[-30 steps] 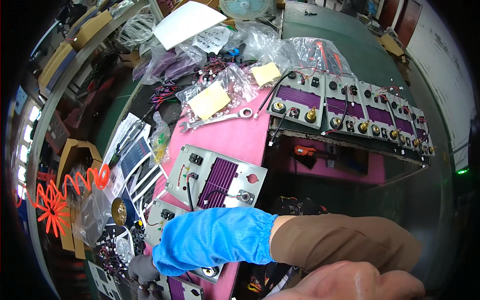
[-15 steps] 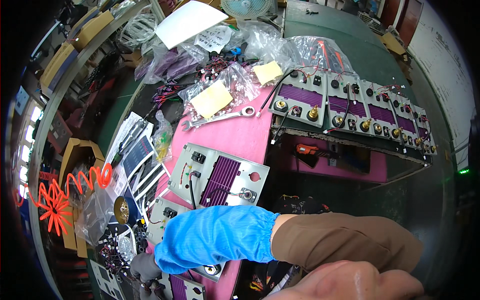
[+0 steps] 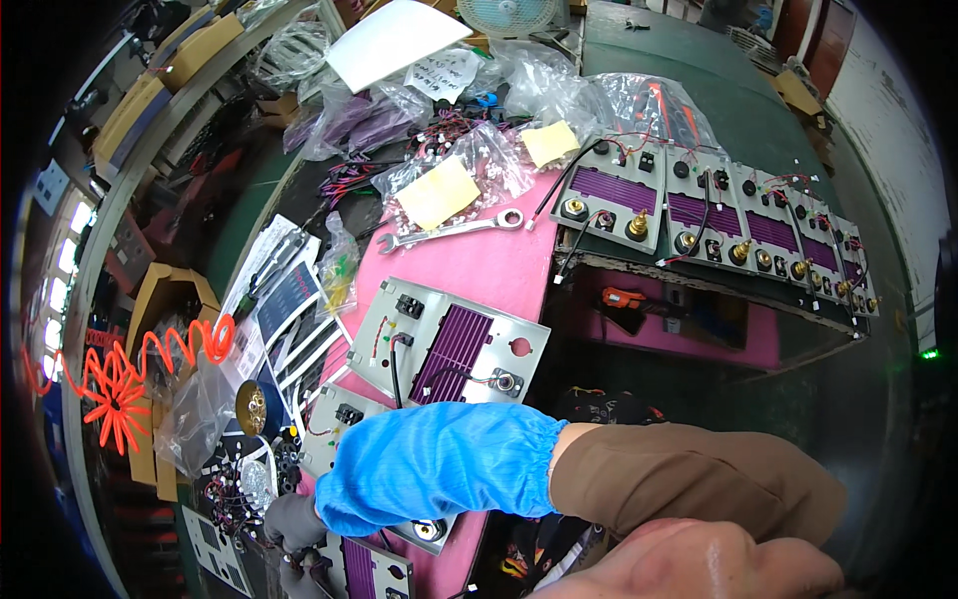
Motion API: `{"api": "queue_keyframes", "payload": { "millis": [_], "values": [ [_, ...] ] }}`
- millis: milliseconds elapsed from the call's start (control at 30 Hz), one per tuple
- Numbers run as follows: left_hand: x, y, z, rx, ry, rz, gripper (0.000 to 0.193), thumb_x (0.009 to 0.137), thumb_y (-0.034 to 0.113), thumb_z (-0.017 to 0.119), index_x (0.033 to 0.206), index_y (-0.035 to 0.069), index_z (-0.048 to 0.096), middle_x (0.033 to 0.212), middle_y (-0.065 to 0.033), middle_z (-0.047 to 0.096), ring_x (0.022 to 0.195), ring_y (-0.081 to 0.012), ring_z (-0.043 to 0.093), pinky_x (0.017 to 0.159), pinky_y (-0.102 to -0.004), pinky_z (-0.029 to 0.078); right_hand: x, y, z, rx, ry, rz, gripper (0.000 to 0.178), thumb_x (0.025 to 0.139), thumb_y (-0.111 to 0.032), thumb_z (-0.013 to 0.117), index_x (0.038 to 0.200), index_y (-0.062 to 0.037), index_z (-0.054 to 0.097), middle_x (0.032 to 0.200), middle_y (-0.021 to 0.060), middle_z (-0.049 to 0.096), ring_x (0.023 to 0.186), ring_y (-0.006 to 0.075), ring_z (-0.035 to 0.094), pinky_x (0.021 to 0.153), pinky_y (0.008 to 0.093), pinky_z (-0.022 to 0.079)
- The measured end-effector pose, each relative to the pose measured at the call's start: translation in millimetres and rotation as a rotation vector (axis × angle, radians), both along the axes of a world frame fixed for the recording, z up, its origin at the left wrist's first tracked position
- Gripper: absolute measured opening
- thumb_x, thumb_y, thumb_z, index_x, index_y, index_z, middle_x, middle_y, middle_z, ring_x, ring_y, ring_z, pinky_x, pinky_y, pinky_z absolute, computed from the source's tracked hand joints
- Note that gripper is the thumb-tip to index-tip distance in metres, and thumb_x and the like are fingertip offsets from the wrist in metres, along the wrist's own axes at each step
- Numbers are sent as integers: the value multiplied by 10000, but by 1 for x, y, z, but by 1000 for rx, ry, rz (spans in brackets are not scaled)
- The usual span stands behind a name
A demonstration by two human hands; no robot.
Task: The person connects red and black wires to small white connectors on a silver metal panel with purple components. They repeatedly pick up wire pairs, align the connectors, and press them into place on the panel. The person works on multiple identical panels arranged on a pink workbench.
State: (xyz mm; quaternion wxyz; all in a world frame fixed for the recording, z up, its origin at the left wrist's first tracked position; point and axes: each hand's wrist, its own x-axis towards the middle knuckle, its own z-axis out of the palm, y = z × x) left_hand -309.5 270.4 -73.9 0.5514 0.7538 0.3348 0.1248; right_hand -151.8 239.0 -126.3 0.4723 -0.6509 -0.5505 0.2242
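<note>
My right arm, in a blue sleeve cover, reaches across to the lower left. My right hand [image 3: 292, 522], in a grey glove, is bent down with its fingers closed at the left end of a metal panel with a purple grille [image 3: 361, 567]. What its fingers hold is hidden. Just below, a second grey glove, apparently my left hand [image 3: 301, 579], is mostly cut off by the lower edge, its fingers hidden. My sleeve covers much of another panel [image 3: 324, 454]. Beyond it lies a panel [image 3: 384, 344] with a black switch, a short cable and a round fitting.
Several finished-looking panels [image 3: 609, 200] stand in a row at the right. A combination wrench [image 3: 454, 230] lies on the pink mat [image 3: 399, 262] near bagged parts [image 3: 499, 165]. At left are a small round tin [image 3: 257, 409], loose black parts [image 3: 235, 489] and a coiled orange hose [image 3: 115, 394].
The whole view has shifted slightly, so the bench appears a little further right. Both gloved hands remain close together at the same panel, with little visible movement.
</note>
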Motion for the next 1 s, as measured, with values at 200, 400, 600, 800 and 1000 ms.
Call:
{"api": "queue_keyframes", "payload": {
  "millis": [200,400,600,800,1000],
  "values": [
    [-10,36,-24,90,-26,-35,273,859,3,578,1129,7,616,917,-26,641,725,-98,585,612,-243,478,-2,0,-2,138,80,135,390,689,-376,718,956,-92,719,947,165,688,852,308,667,777,414,512],
    [-11,47,-30,69,-26,-67,244,815,66,671,1052,6,675,851,-75,686,729,-146,653,636,-292,507,5,-24,24,25,131,121,351,770,-336,671,1025,-101,719,901,134,707,800,248,683,761,355,531],
    [-17,45,-20,570,226,-69,320,718,295,749,943,70,714,869,-171,677,826,-334,659,727,-408,500,3,-14,9,-14,202,145,293,818,-234,660,1002,-11,703,844,121,707,760,188,670,727,314,519],
    [-14,39,-12,576,217,-107,298,740,285,723,961,85,721,878,-146,694,827,-297,663,733,-371,507,3,-19,13,-53,265,114,254,861,-184,634,1035,-10,697,842,86,710,748,121,648,708,278,513],
    [-15,40,-10,537,187,-117,292,756,254,721,970,56,714,851,-149,697,778,-268,671,700,-357,506,5,-11,4,-59,234,98,279,875,-194,639,1060,9,688,870,92,710,760,128,648,723,279,511]
  ]
}}
